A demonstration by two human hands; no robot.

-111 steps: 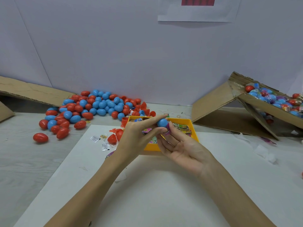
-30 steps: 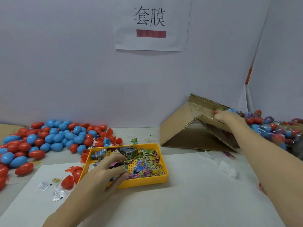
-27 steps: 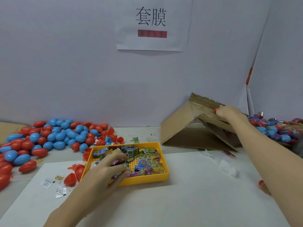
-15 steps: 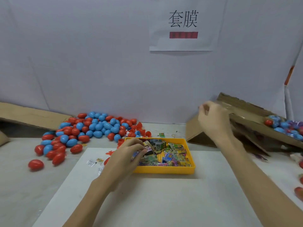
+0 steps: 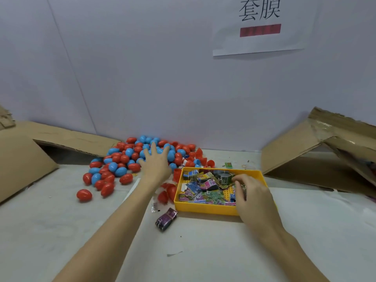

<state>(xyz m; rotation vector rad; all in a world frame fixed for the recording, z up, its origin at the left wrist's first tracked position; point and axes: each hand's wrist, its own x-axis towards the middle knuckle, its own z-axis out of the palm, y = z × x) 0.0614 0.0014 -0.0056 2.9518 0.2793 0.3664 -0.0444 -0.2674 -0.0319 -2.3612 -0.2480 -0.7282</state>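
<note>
left hand is stretched out w/ fingers spread & straight, palm down over the egg pile of red & blue plastic eggs, fingertips on or just above the blue ones at the top of the heap; it grips nothing. right hand is inside the yellow tray, fingers curled down among the packets, thumb & forefinger close together; can't tell if a packet is actually pinched. tray sits mid tabletop, egg pile at approx 10 o'clock from it, up against the back wall. a purple packet lies alone on the tabletop just off the tray's near-left corner, at 7 o'clock. red half-shells lie just beside the tray's left wall, at 9 o'clock. one red egg lies apart from the pile, at its 7 o'clock. tilted cardboard box at 2 o'clock from the tray, cardboard flap far at 9 o'clock. paper sign on the wall at 12 o'clock.
</note>
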